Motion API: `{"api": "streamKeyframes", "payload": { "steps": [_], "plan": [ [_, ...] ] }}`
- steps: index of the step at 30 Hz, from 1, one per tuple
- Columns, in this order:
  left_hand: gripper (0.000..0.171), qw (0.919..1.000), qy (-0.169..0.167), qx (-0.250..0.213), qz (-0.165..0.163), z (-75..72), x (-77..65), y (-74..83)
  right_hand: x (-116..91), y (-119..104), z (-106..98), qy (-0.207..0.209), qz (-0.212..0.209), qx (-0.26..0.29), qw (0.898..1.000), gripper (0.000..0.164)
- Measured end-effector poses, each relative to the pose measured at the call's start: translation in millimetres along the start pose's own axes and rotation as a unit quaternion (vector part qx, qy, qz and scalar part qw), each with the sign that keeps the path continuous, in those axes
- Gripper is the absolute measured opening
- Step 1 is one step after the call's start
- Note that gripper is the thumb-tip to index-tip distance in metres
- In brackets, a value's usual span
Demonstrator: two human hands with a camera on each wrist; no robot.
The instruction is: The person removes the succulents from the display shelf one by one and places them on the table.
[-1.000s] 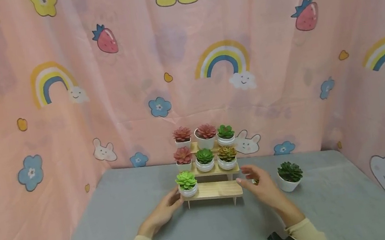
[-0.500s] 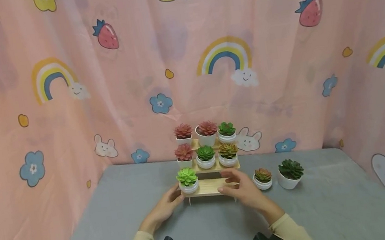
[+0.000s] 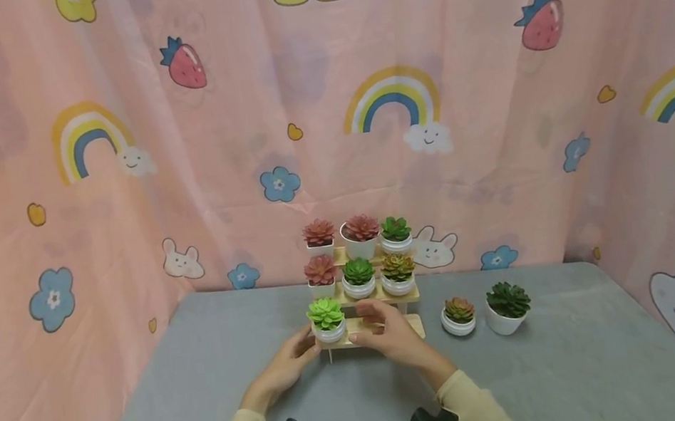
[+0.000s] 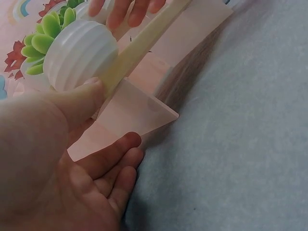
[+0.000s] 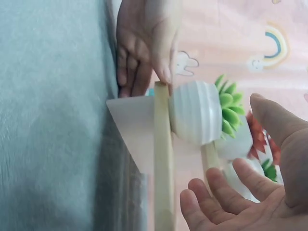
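A potted lime-green succulent [image 3: 326, 316] in a ribbed white pot stands at the left end of the lowest shelf of a wooden tiered stand [image 3: 417, 325]. My left hand [image 3: 285, 369] is at that shelf end; in the left wrist view its thumb [image 4: 89, 96] touches the board beside the pot, and its relaxed fingers lie lower, by the pale leg. My right hand [image 3: 394, 339] hovers over the lowest shelf, right of this pot. The right wrist view shows its fingers [image 5: 224, 190] spread and apart from the pot [image 5: 195, 113].
Several potted succulents fill the two upper shelves, among them a red one [image 3: 320, 274] and a green one [image 3: 358, 276]. To the right on the grey table [image 3: 590, 347] stand an orange-green succulent [image 3: 458, 316] and a dark green one [image 3: 508, 307]. A pink curtain [image 3: 487, 168] hangs behind.
My right hand has moved left, from beside the stand's right end to near the lime-green succulent, uncovering the orange-green one. My left hand stays at the shelf's left end.
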State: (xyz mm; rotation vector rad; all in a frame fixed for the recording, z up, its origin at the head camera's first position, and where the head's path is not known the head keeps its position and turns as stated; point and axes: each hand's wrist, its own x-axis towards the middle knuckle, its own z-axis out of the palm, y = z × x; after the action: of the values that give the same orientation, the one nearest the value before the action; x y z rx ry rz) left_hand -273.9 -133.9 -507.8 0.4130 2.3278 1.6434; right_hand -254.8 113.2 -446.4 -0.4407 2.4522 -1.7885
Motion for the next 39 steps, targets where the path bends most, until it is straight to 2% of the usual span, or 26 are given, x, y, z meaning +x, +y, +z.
{"api": "streamKeyframes", "payload": {
  "steps": [12,18,28,32,39],
  "plan": [
    [0.067,0.9997,-0.017,-0.009,0.017,-4.1,-1.6,3.1,17,1,27,0.021,-0.030,-0.002,0.999,0.057],
    [0.067,0.9993,-0.021,-0.012,0.029,-5.1,1.4,3.2,24,1,35,0.044,-0.011,-0.026,0.999,0.058],
    [0.066,0.9995,-0.014,-0.016,0.024,-3.9,6.7,0.6,25,2,42,0.066,0.012,-0.039,0.997,0.067],
    [0.065,0.9993,-0.018,-0.017,0.028,-2.2,3.9,-0.8,23,3,46,0.075,0.022,-0.049,0.996,0.066],
    [0.064,0.9998,-0.006,-0.013,0.016,-0.6,0.6,-2.6,21,4,50,0.080,0.027,-0.063,0.994,0.066]
  ]
}}
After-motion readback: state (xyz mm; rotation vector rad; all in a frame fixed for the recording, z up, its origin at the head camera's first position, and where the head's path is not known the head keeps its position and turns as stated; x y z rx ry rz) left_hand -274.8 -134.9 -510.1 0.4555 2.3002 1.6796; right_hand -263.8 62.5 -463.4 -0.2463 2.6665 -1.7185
